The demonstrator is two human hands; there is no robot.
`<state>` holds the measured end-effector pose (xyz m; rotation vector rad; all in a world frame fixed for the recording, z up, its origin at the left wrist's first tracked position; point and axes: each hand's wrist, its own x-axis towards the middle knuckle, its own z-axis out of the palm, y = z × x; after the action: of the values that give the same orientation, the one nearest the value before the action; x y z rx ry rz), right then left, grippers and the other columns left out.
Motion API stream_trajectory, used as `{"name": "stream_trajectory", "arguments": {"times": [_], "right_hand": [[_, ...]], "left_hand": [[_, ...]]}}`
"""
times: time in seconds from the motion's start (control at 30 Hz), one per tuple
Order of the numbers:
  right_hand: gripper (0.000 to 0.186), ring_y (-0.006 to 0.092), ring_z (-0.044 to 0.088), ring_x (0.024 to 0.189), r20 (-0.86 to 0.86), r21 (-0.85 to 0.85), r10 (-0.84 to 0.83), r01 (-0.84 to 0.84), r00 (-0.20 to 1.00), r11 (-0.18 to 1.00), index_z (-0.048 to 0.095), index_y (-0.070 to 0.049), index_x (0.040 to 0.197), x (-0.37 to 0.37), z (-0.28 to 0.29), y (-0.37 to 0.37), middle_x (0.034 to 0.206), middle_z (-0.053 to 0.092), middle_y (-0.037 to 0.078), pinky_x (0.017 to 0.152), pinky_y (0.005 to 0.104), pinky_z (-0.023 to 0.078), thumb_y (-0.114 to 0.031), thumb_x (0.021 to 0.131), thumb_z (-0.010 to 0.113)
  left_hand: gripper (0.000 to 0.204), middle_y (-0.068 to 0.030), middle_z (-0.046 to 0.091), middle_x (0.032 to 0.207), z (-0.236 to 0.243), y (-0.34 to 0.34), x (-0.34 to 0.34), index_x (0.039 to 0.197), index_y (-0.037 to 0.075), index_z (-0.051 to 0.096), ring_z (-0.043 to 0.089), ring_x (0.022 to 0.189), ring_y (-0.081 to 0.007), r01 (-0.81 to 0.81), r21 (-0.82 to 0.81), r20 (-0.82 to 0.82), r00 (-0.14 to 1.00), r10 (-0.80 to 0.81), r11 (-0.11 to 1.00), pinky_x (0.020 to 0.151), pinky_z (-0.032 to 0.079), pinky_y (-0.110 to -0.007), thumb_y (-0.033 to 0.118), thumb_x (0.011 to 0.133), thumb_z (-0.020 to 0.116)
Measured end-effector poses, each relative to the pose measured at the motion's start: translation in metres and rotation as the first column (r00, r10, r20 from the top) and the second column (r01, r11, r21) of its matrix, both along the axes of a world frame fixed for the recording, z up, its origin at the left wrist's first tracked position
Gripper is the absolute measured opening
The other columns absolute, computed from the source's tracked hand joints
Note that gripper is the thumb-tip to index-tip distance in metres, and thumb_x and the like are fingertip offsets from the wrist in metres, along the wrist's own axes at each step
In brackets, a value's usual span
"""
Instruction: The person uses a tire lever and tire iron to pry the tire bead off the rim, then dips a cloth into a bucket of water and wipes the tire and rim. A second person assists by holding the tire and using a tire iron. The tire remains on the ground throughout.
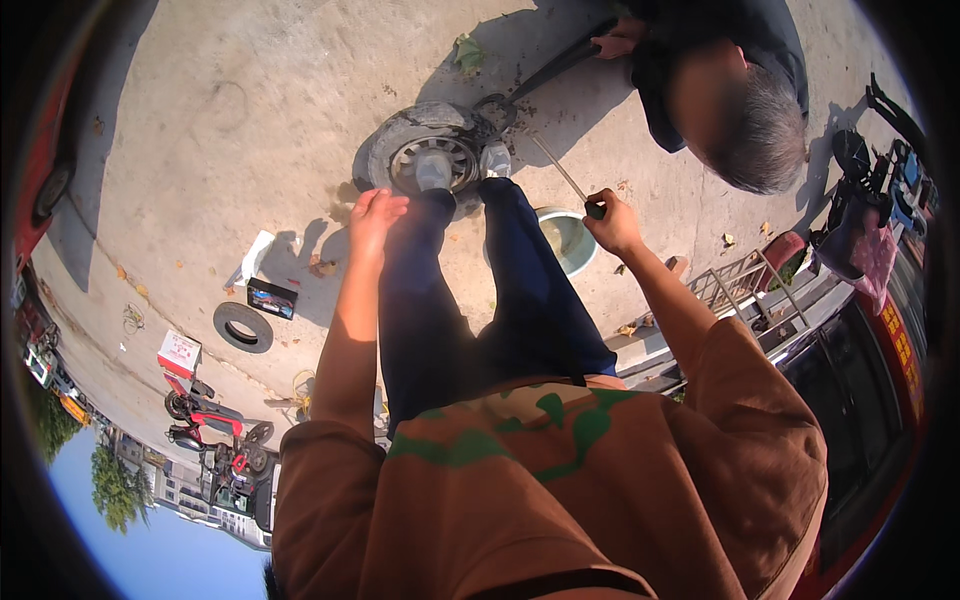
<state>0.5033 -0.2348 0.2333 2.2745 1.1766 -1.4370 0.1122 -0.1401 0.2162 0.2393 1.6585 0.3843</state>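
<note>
My right hand [618, 224] is wrapped round the dark handle of a screwdriver-like tool [562, 168]. Its long thin metal shaft points up and left toward the wheel. Out over the ground beside my left leg, my left hand [371, 222] holds nothing, with its fingers stretched. A dusty wheel with a tyre [392, 158] lies flat on the ground at my feet, just beyond that hand. One of my shoes [434, 168] is on the wheel's rim, the other shoe [496, 160] by its right edge. Below the tool, a pale basin [583, 256] stands partly behind my right leg.
A person in dark clothes [672, 100] bends in from the far right, near a long dark bar [560, 66] reaching toward the wheel. A small tyre [243, 328] and a dark open box [272, 298] lie at left. A metal rack [745, 290] stands at right.
</note>
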Motion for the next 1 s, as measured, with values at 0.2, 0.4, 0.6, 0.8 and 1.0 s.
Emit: {"name": "stream_trajectory", "arguments": {"times": [0.2,0.4,0.6,0.8,1.0], "right_hand": [[0.034,0.0348,0.064,0.092,-0.091,0.062,0.145,-0.140,0.985,0.988,0.065,-0.009,0.105,-0.011,-0.028,0.022,0.099,0.068,0.016,0.080,0.0407,0.052,-0.006,0.071,0.063],[0.030,0.0326,0.063,0.098,-0.100,0.126,0.345,-0.333,0.933,0.935,0.068,-0.011,0.103,-0.028,-0.094,0.069,0.099,0.067,0.015,0.083,0.0425,0.050,-0.007,0.074,0.062],[0.026,0.0324,0.063,0.096,-0.046,0.162,0.455,-0.443,0.889,0.882,0.070,-0.014,0.100,-0.046,-0.150,0.088,0.100,0.067,0.012,0.081,0.0431,0.051,-0.009,0.077,0.060],[0.024,0.0329,0.065,0.095,-0.021,0.130,0.503,-0.497,0.864,0.858,0.069,-0.014,0.099,-0.057,-0.167,0.094,0.096,0.067,0.012,0.079,0.0440,0.052,-0.008,0.078,0.059],[0.019,0.0318,0.069,0.092,0.012,0.163,0.464,-0.459,0.886,0.873,0.072,-0.007,0.093,-0.070,-0.162,0.085,0.096,0.070,0.016,0.077,0.0416,0.056,-0.010,0.085,0.055]], "left_hand": [[0.024,-0.0131,0.070,0.094,-0.005,0.019,0.009,0.109,0.003,0.057,0.066,0.082,-0.0166,0.022,0.055,-0.022,1.000,-0.021,0.998,0.080,0.052,-0.029,0.023,0.096,0.057],[0.020,-0.0140,0.071,0.094,-0.010,0.021,0.020,0.107,0.004,0.056,0.065,0.080,-0.0166,0.034,0.035,-0.056,0.998,-0.032,0.999,0.080,0.051,-0.029,0.021,0.097,0.054],[0.026,-0.0143,0.070,0.096,-0.023,0.026,0.041,0.111,0.002,0.057,0.065,0.083,-0.0165,0.086,0.034,-0.074,0.994,-0.083,0.996,0.080,0.051,-0.029,0.024,0.097,0.055],[0.026,-0.0154,0.070,0.094,0.002,0.045,0.052,0.110,0.002,0.058,0.065,0.083,-0.0171,0.138,0.094,-0.065,0.989,-0.132,0.986,0.080,0.051,-0.029,0.023,0.096,0.056],[0.018,-0.0129,0.069,0.092,0.056,0.058,0.071,0.105,0.002,0.061,0.065,0.084,-0.0174,0.132,0.163,-0.059,0.991,-0.124,0.978,0.081,0.052,-0.029,0.017,0.097,0.055]]}}
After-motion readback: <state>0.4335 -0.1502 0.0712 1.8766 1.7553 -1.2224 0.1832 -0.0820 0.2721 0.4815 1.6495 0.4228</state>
